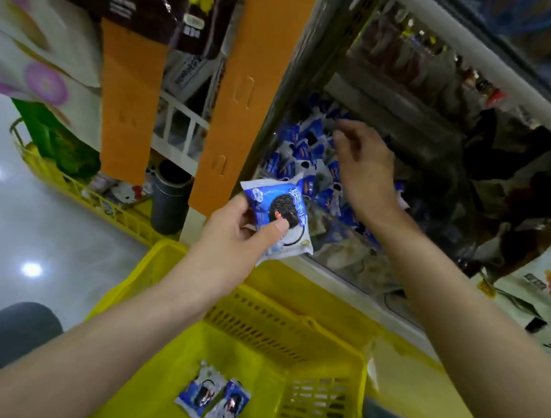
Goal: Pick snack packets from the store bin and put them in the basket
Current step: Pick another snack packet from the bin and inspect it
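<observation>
The left hand (240,235) holds one packet (282,209) up in the middle of the view. The thumb presses on the front of it, right on the picture of a dark round cookie. The other fingers curl round the back, so the packet is pinched between them. It is blue and white. It hangs over the far rim of the basket (255,309) and just in front of the bin (356,269).

The right hand (365,164) is inside the bin, at 2 o'clock from the held packet. Its fingers are bent a little and sit a little apart, and nothing shows between them. It is over the pile (307,154) of blue and white packets in the bin. It is too blurry to tell if the fingertips touch the pile.

The basket is yellow with holes in its walls, at 6 o'clock in the view. Two packets (200,391) lie flat on its bottom, side by side with their edges touching.

At 9 o'clock a second basket (64,181), also yellow, stands on the shiny floor (9,213) with a green bag (58,143) in it
</observation>
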A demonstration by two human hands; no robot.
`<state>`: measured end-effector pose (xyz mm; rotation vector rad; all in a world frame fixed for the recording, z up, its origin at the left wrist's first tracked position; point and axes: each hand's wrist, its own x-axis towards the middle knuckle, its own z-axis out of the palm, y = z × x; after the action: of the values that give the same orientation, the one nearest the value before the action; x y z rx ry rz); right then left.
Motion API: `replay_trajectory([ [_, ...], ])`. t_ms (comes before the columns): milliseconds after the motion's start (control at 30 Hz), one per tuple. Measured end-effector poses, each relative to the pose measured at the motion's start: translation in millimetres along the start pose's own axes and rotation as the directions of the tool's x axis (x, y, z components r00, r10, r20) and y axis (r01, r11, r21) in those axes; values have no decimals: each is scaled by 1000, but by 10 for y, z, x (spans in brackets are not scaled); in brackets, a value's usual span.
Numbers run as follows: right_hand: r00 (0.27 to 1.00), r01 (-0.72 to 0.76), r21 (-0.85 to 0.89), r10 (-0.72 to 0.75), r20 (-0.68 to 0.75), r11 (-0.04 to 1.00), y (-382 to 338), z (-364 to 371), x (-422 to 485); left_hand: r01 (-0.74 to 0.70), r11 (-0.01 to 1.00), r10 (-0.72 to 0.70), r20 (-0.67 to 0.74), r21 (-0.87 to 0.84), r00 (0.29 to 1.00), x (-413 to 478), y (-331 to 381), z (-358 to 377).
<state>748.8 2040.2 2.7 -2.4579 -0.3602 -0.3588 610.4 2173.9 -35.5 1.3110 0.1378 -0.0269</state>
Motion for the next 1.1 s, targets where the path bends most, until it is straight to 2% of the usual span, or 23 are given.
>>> replay_trajectory([
  [100, 988, -88, -160, 107, 112, 983, 92, 157, 371, -9, 1000, 10, 12, -12, 1000, 41, 23, -34],
  [233, 959, -100, -322, 177, 219, 941, 164, 281, 566, -11, 999, 12, 17, -33, 1000, 73, 58, -83],
  [400, 933, -142, -411, 261, 249, 900, 213, 331, 697, -9, 999, 10, 25, -36, 1000, 69, 85, -87],
  [500, 913, -204, -394, 319, 254, 896, 223, 318, 729, -10, 999, 11, 31, -30, 999, 62, 90, -86],
  [633, 948, -233, -215, 272, 168, 948, 218, 286, 664, 0, 998, 3, 52, -59, 999, 60, 87, -79],
  [733, 981, -195, -96, 194, -23, 976, 144, 166, 544, 49, 995, -45, 51, -85, 998, 54, 71, -77],
  [800, 978, -140, 9, 140, -153, 990, 62, 35, 442, 91, 993, -87, 43, -78, 995, 38, 44, -69],
  [867, 958, -145, 197, 187, -215, 970, -29, -109, 275, 130, 989, -127, 36, -71, 991, 17, 15, -53],
  [967, 948, -172, 461, 274, -165, 871, -184, -276, -142, 169, 984, -167, 36, -59, 985, -17, -46, -28],
  [1033, 954, -209, 509, 288, -80, 835, -261, -351, -474, 196, 980, -194, 44, -34, 980, -39, -92, -9],
  [1100, 969, -226, 542, 241, 45, 809, -310, -398, -805, 230, 972, -228, 57, -42, 972, -70, -128, 19],
])
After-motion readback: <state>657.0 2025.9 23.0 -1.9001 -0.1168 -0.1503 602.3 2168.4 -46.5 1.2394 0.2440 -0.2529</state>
